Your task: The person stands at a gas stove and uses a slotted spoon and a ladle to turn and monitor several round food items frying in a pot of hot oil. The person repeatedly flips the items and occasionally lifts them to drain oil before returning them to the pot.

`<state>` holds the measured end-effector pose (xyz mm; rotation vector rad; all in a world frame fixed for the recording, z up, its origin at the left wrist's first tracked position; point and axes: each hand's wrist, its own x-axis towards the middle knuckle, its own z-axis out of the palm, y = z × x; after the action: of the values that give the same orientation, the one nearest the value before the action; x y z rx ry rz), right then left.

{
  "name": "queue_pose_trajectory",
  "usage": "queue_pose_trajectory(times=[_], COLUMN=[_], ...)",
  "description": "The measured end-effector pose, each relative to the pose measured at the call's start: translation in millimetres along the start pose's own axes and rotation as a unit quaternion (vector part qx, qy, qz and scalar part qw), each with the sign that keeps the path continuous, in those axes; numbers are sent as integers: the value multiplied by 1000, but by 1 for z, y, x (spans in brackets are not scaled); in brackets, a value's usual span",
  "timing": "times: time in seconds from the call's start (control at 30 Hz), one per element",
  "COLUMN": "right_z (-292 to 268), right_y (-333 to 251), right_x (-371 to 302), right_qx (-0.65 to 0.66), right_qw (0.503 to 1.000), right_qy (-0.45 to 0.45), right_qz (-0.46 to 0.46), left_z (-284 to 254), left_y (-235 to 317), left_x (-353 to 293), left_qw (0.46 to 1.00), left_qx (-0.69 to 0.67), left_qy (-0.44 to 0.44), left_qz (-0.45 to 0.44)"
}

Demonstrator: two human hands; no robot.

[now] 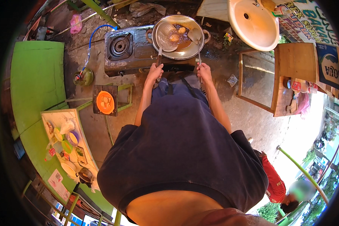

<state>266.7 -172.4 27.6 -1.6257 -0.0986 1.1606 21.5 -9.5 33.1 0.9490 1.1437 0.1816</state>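
Observation:
A wide metal wok with dark oil sits on the right side of a two-burner gas stove. Two rounded brown pieces of food show in it, at or beside the strainer's edge. My left hand is wrapped round the handle of a perforated skimmer, whose round head rests in the wok's left half. My right hand grips the thin handle of a metal spatula, its blade over the wok's right side.
The stove's left burner is bare. A blue hose runs to a green gas cylinder. Left of me, an orange bowl of pale rounded pieces stands on a small stool. A washbasin is at the upper right, and a person in red is behind, right.

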Motion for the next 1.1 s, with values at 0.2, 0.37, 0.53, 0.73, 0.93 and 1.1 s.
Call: queue_pose_trajectory(times=[0.2, 0.37, 0.53, 0.73, 0.93, 1.1], right_z=[10, 12, -4, -13, -5, -3], right_y=[-27, -36, -19, -10, -5, -5], right_x=[45, 60, 58, 19, -19, -31], right_qx=[-86, -113, -201, -195, -36, -4], right_qw=[996, 993, 974, 974, 999, 999], right_qy=[22, -19, -47, -32, -20, -34], right_qz=[-16, -13, -92, -111, -11, 32], left_z=[2, 1, -1, 1, 5, 9], left_y=[7, 6, 1, 2, 2, 2], left_x=[-5, -9, -7, -7, 0, 6], left_qw=[1000, 999, 999, 998, 992, 988], left_qx=[-13, -22, -41, -64, -109, -134], left_qy=[0, -14, -18, -16, -44, -49], left_qz=[-17, -20, -16, -12, -38, -57])
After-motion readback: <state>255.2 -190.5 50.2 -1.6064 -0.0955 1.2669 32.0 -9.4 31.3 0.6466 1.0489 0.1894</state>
